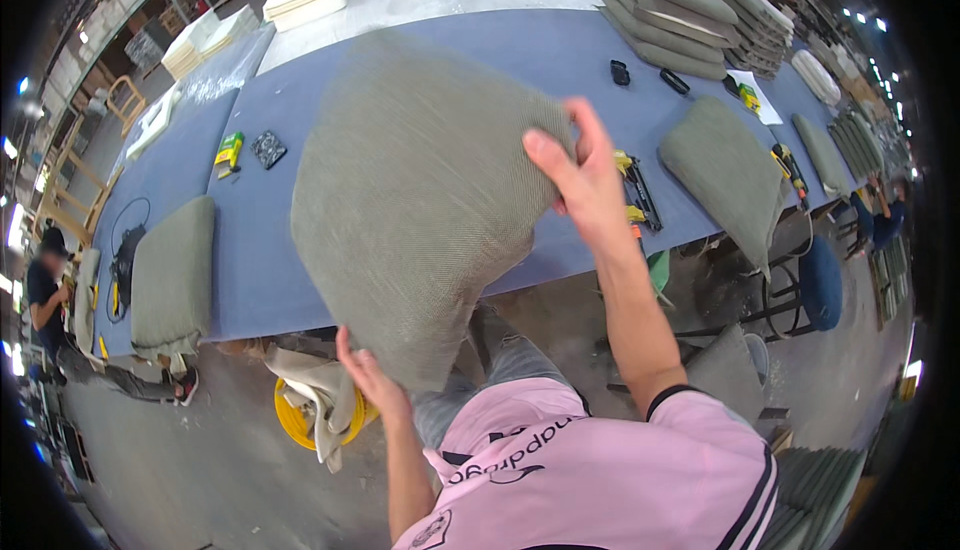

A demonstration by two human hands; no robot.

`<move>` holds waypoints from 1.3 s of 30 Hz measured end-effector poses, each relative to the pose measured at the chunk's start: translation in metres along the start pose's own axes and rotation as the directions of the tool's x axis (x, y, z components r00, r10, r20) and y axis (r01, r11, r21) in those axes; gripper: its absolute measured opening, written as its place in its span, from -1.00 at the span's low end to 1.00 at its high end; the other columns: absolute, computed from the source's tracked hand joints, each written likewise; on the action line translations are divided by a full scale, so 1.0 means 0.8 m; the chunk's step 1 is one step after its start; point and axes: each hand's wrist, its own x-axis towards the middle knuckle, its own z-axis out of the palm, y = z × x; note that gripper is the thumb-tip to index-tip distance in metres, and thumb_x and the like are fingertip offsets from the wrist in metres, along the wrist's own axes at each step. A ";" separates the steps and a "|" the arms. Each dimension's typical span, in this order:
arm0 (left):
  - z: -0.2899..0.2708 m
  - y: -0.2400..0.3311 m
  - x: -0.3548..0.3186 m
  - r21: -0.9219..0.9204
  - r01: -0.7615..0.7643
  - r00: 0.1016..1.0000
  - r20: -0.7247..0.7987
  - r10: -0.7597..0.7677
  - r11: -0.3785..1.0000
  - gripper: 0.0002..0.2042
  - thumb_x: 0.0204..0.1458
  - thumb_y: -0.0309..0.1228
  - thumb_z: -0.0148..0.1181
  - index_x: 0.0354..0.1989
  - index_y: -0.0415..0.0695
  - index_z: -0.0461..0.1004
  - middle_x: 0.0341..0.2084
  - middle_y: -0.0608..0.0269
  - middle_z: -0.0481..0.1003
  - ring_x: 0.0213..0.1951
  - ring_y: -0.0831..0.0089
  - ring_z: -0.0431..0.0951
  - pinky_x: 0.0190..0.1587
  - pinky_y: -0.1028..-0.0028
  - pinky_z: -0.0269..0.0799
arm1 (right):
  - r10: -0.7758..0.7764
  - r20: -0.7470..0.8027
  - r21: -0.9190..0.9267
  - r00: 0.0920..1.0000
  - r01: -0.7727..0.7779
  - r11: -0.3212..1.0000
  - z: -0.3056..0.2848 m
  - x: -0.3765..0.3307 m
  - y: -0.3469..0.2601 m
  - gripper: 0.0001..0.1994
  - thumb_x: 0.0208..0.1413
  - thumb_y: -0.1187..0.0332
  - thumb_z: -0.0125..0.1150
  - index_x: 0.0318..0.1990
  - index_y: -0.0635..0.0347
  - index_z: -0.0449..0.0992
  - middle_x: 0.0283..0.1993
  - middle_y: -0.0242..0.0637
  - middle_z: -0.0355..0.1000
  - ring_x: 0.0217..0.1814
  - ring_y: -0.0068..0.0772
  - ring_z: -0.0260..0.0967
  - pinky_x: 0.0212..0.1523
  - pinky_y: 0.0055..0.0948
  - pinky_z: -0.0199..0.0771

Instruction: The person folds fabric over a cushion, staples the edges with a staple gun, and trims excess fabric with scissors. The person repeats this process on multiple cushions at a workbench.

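Observation:
A grey-green fabric-covered seat cushion [425, 175] is held up in front of me, tilted above the near edge of the blue table; its far part is smeared by motion. My right hand [580, 165] grips its right edge, thumb on the upper face and fingers round the border. At the cushion's lower left corner, my left hand [372, 375] holds the near edge, with part of the fingers hidden behind the fabric. A yellow-and-black staple gun [637, 190] lies on the table just right of my right hand, partly covered by it.
Similar cushions lie left [175, 270] and right [725, 165] on the blue table [270, 285]. Cushion stacks [665, 15] stand at the far right. Below the table edge is a yellow bucket [290, 420] with fabric scraps. Another person [50, 295] works at far left.

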 end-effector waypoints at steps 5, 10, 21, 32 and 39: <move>0.113 0.034 0.056 0.349 -0.378 0.862 0.470 0.188 0.858 -0.18 0.49 0.02 -0.06 0.70 -0.17 -0.23 0.70 -0.01 -0.25 0.70 0.05 -0.33 0.65 0.08 -0.27 | -0.611 0.296 -0.291 0.734 0.679 0.674 0.116 0.056 -0.141 -0.47 0.23 0.06 0.48 0.20 0.18 0.48 -0.22 -0.18 0.69 -0.26 -0.11 0.69 -0.28 -0.17 0.65; 0.085 0.141 0.144 -0.873 0.456 0.843 0.486 0.231 0.174 -0.30 0.44 0.01 0.02 0.58 -0.20 0.13 0.54 -0.07 0.19 0.56 -0.06 0.12 0.61 -0.03 -0.02 | -0.443 0.652 -0.238 0.615 0.722 0.650 0.137 0.050 -0.108 -0.48 0.29 -0.01 0.31 0.27 0.08 0.53 -0.15 -0.13 0.71 -0.17 0.10 0.67 -0.10 0.01 0.65; -0.056 0.020 -0.060 -0.258 0.644 0.757 0.352 -0.550 0.720 -0.27 0.47 0.01 -0.02 0.63 -0.19 0.01 0.46 0.02 0.34 0.48 0.20 0.34 0.48 0.13 0.22 | 0.246 0.191 -0.924 0.950 0.258 -0.281 -0.233 0.018 0.260 -0.65 0.19 0.27 0.24 0.09 0.21 0.52 0.08 0.00 0.57 0.18 0.18 0.51 0.06 0.14 0.60; 0.002 -0.020 -0.027 -0.190 0.449 0.894 0.088 -0.440 0.873 -0.39 0.44 -0.07 0.17 0.45 -0.28 0.30 0.16 0.15 0.58 0.10 0.42 0.57 0.17 0.37 0.46 | 0.444 0.149 -0.963 0.884 0.026 0.270 -0.277 0.073 0.258 -0.69 0.20 0.24 0.40 -0.03 0.29 0.62 -0.16 -0.17 0.64 -0.16 -0.25 0.60 -0.01 -0.28 0.55; -0.002 -0.050 -0.033 0.095 0.370 0.929 -0.009 -0.371 0.924 -0.55 0.40 -0.12 0.19 0.04 -0.38 0.59 -0.27 0.05 0.70 -0.19 0.43 0.65 -0.05 0.33 0.53 | 0.288 0.332 -0.474 0.898 -0.105 0.874 -0.149 0.009 0.174 -0.60 0.38 0.37 0.29 0.28 0.31 0.45 0.06 -0.27 0.56 0.13 -0.43 0.53 0.21 -0.39 0.51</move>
